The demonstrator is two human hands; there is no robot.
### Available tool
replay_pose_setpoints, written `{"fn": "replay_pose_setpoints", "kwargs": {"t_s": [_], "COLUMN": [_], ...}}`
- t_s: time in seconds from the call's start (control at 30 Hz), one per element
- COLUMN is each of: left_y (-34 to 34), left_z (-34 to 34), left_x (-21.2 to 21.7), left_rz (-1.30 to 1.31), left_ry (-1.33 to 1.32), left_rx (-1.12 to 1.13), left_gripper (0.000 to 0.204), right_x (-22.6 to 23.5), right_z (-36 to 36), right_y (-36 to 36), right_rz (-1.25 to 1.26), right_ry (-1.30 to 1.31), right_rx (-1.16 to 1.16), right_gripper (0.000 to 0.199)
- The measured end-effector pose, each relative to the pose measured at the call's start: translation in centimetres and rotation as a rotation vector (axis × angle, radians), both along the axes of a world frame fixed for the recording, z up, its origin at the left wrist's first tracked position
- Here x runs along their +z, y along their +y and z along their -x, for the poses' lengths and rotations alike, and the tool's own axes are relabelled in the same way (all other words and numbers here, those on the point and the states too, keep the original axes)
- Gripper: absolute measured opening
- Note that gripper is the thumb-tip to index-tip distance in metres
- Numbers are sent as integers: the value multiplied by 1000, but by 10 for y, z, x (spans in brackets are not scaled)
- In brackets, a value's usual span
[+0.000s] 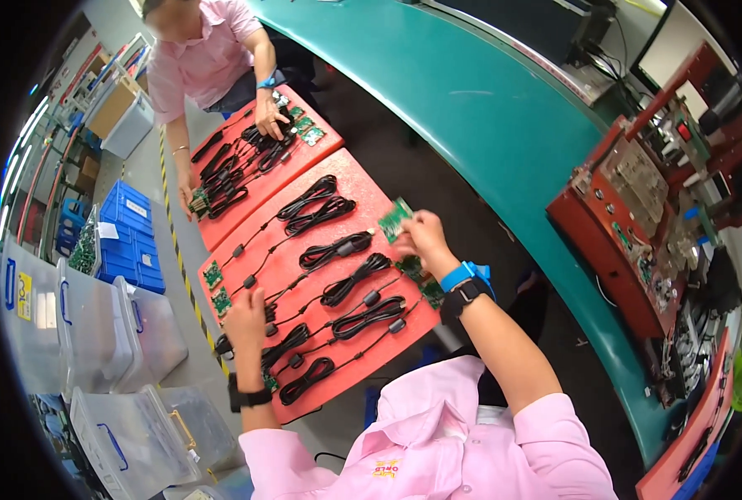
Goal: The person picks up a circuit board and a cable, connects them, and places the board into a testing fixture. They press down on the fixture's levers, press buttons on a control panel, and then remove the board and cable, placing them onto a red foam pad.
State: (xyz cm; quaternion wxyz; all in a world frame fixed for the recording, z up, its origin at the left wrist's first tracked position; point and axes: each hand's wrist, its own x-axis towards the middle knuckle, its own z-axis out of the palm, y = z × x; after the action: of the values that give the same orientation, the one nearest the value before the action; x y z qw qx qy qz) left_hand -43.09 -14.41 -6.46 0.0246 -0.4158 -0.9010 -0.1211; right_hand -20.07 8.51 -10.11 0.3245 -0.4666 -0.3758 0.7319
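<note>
The right hand (422, 234) pinches a small green circuit board (395, 219) in a closed grip, the board jutting up-left from the fingertips above the red tray (350, 379). The left hand (246, 315) lies flat and open on coiled black cables (338, 250), more boards (213, 275) just beyond its fingertips.

**Two red trays of cables and boards**

The near red tray (404, 329) carries coiled black cables (338, 292) laid in rows across it from the far edge to the near edge. Small green circuit boards (213, 275) lie along its left edge, and more green boards (425, 287) sit at its right edge. Just beyond its far edge, a second red tray (325, 154) holds bundled black cables (229, 175) toward its left side and green boards (304, 125) at its far right corner.
</note>
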Motion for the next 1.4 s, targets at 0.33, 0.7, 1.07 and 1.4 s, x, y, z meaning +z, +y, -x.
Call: {"fn": "replay_pose_setpoints", "kwargs": {"t_s": [0.33,0.7,1.07,1.4], "left_y": [-20,-14,-18,10], "left_z": [8,-3,-19,-37], "left_x": [-48,-44,-71,-35], "left_rz": [-73,73,-10,25], "left_ry": [-311,-241,73,-42], "left_rx": [-338,-271,-133,-128], "left_gripper": [28,35,37,33], "right_x": [-48,-32,-31,-47], "right_z": [-18,14,7,-34], "right_y": [16,-10,-15,-30], "right_rz": [-697,-1025,-1073,-922], "right_ry": [-766,-1235,-989,-964], "right_rx": [151,485,331,447], "right_gripper": [20,46,61,69]}}
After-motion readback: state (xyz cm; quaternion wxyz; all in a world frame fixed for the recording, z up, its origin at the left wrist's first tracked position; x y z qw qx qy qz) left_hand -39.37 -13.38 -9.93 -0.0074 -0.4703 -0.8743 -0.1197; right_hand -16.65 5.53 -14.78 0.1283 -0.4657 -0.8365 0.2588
